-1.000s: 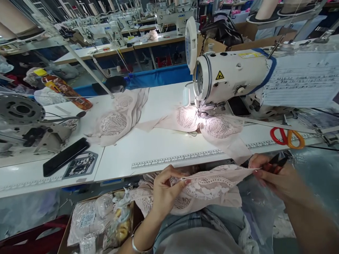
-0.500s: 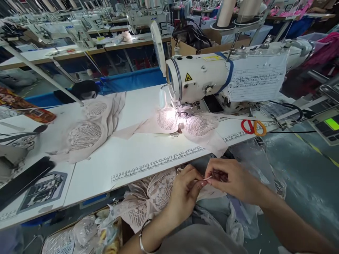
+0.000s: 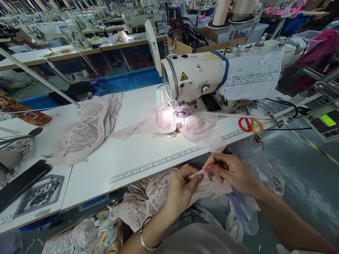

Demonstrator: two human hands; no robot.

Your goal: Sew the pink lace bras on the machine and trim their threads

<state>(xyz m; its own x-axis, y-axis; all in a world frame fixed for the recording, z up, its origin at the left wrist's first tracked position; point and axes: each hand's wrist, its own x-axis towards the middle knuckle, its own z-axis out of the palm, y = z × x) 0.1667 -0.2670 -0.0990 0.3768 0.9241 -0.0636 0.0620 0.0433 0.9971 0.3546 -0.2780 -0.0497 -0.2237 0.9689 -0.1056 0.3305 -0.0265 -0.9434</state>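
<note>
The bra (image 3: 159, 192) hangs below the counter (image 3: 92, 176) edge, over the lap. The left hand (image 3: 182, 187) pinches its edge between thumb and fingers. Beside it, the right hand (image 3: 230, 173) is nearly closed at that edge, its grip unclear. This looks like close edge handling; moving either hand calls for keeping the fabric steady.

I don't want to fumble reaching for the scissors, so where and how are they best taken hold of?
Probably by the loops, with your right hand coming from the front edge of the table: they face you, while the blades point away and a pale strip crosses them.
</note>
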